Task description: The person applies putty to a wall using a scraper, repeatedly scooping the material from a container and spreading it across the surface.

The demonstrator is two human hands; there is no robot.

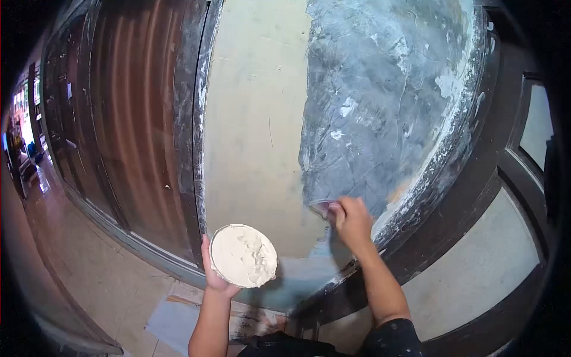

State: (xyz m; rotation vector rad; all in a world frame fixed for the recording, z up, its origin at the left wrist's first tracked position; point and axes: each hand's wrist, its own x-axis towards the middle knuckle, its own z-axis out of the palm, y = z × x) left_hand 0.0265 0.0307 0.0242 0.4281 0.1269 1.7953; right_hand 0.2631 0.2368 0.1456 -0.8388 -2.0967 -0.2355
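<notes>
My left hand (216, 278) supports a round bowl (275, 271) from its left side and below. Cream-coloured putty (235, 253) fills it, smooth on the left and lumpy on the right. My right hand (353, 222) is closed around a putty knife (321, 206), whose blade lies at the wall surface; its handle is mostly hidden by my fingers. The blade is at the lower edge between a cream-coated strip of wall (256, 131) and a rough grey, unevenly patched area (369, 137).
Left of the wall strip stands a dark-framed glass panel (134, 119) with brown curtain behind it. A dark door frame with pale panels (476, 268) curves along the right. Pale sheets (172, 321) lie on the tiled floor (107, 256) at lower left.
</notes>
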